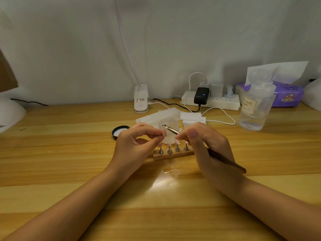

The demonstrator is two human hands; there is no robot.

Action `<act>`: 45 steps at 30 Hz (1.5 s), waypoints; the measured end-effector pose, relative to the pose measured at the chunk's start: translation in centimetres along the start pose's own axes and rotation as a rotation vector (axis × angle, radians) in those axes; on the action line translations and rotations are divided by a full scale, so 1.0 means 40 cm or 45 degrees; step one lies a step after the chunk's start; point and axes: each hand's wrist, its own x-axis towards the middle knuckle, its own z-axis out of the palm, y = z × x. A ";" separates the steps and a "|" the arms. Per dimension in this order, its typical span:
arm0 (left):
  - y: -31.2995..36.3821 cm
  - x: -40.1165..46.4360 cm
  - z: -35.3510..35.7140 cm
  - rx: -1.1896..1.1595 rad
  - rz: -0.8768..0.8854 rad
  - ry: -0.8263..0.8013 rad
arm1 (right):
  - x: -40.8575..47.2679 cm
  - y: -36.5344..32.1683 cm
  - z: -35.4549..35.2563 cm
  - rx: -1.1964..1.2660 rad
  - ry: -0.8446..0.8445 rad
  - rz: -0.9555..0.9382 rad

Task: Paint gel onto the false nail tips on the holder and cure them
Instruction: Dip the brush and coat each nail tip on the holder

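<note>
The table (69, 153) is light wood with yellow and brown stripes. At the upper right of the frame the tissue pack (288, 94) is purple. The nail tips (177, 141) at the centre are pale pink, on a brown wooden holder (173, 154). The adapter (201, 95) is black, the power strip (224, 102) white, the cap (119, 131) black.

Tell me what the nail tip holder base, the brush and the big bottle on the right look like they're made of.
Holder base: bare wood, showing grain; its pegs look metal. Brush: dark handle, probably wood or plastic, with a shiny metal ferrule. Bottle: clear, likely plastic, liquid visible inside.
</note>
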 end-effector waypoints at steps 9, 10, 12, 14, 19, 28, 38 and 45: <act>-0.005 0.000 -0.002 0.032 -0.011 0.013 | -0.005 -0.001 -0.001 0.057 0.065 -0.028; -0.005 0.000 -0.003 0.049 -0.008 0.015 | -0.003 -0.001 0.001 0.025 0.048 -0.025; -0.004 0.000 -0.002 0.061 -0.007 0.019 | -0.001 0.002 0.004 -0.017 0.007 -0.021; -0.003 0.000 -0.001 0.051 -0.014 0.033 | -0.004 0.004 0.004 -0.007 -0.008 -0.007; -0.006 -0.001 -0.002 0.040 -0.031 0.054 | -0.011 0.002 0.002 0.047 0.051 -0.030; 0.002 -0.002 0.000 0.037 -0.027 0.041 | -0.004 0.004 0.004 -0.018 0.019 -0.032; -0.001 -0.002 0.000 0.040 -0.014 0.037 | -0.003 0.001 0.003 -0.025 0.005 -0.024; -0.008 -0.003 0.001 0.000 0.035 0.054 | -0.005 -0.005 -0.015 0.138 0.082 0.098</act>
